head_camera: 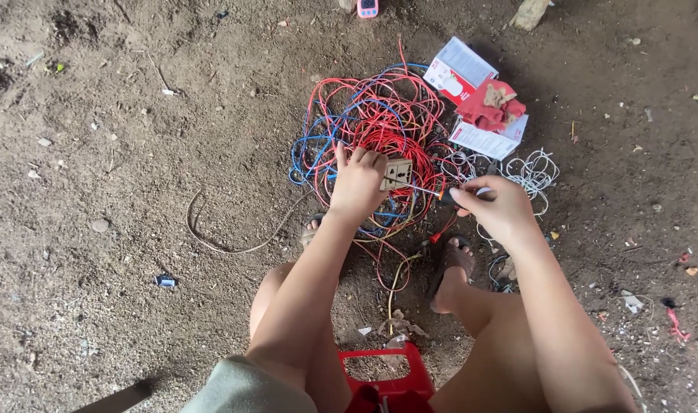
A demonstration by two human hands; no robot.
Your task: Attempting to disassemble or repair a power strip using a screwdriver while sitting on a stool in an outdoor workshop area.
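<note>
stool: one red plastic stool [395, 378] at the bottom edge, between the person's knees, nearest the camera.
feet: two, each in a sandal, set on the dirt floor [135, 191] just below the wire heap.
left hand: left hand [358, 183] curled around the left edge of one beige socket plate [398, 173], thumb under, fingers folded over the top; it has firm hold of the plate.
socket plate: held over the middle of the wire heap, face up toward the camera, its long axis running roughly left to right, slightly tilted.
right hand: right hand [496, 208] pinched shut on one thin screwdriver [433, 191], thumb and forefinger closed at the handle end.
screwdriver: long axis nearly level, tip pointing left at the right edge of the socket plate, touching it or just short; cannot tell which.
wires: one tangled heap of red and blue wire [368, 126] under both hands; one smaller coil of white wire [534, 172] just right of it.
boxes: two white-and-red cartons [460, 73] beyond the heap, a red rag [492, 107] lying between them.
loose cable: one brown cable [226, 241] curving on the dirt to the left.
</note>
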